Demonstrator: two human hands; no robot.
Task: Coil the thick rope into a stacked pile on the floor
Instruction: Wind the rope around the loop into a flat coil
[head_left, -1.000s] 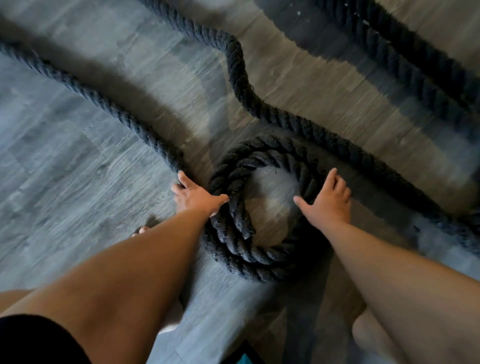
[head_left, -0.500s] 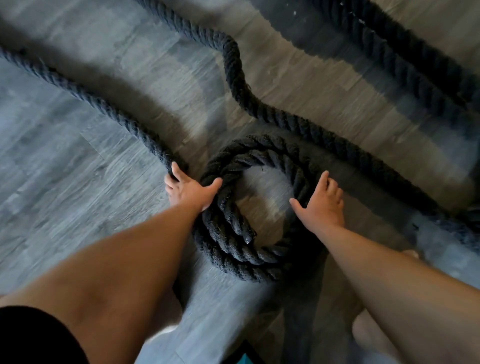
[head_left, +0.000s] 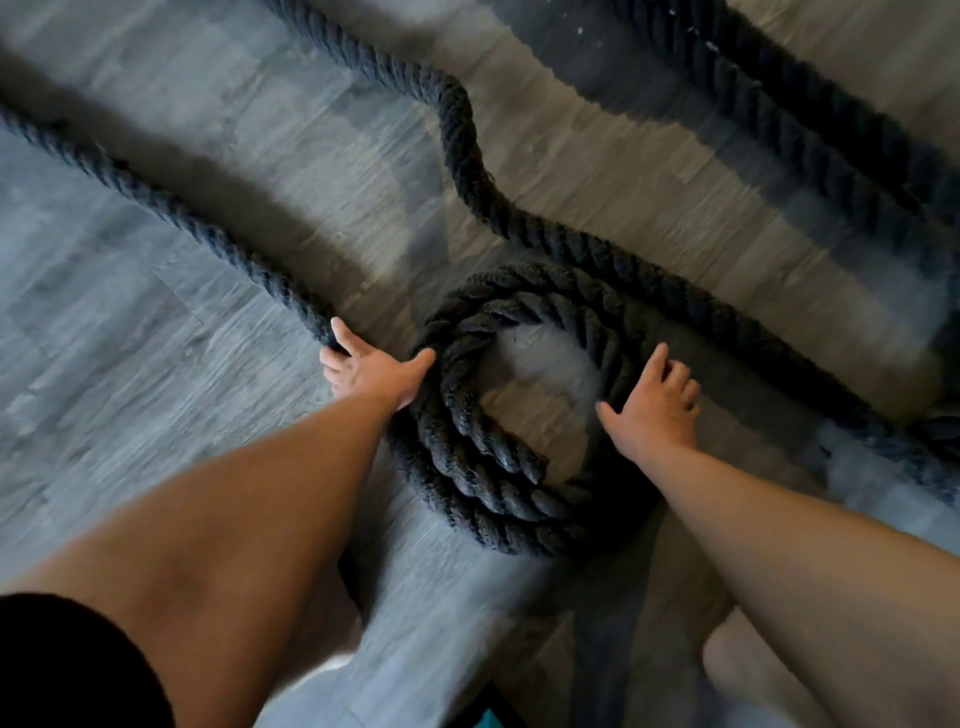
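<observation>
A thick black twisted rope lies on the grey wood floor. Part of it forms a round coil of about two turns in the middle of the view. My left hand rests against the coil's left outer side, thumb on the coil and fingers spread, touching the loose strand that runs off to the upper left. My right hand lies flat on the coil's right side, fingers straight. Another stretch of rope snakes from the coil's right edge up and away.
A further run of black rope crosses the upper right corner. The floor is grey planking. My bare knee shows at the bottom right, and a teal object's corner at the bottom edge.
Both hands have shifted slightly left along with the coil. The left hand's fingers now reach the loose strand at the upper left.
</observation>
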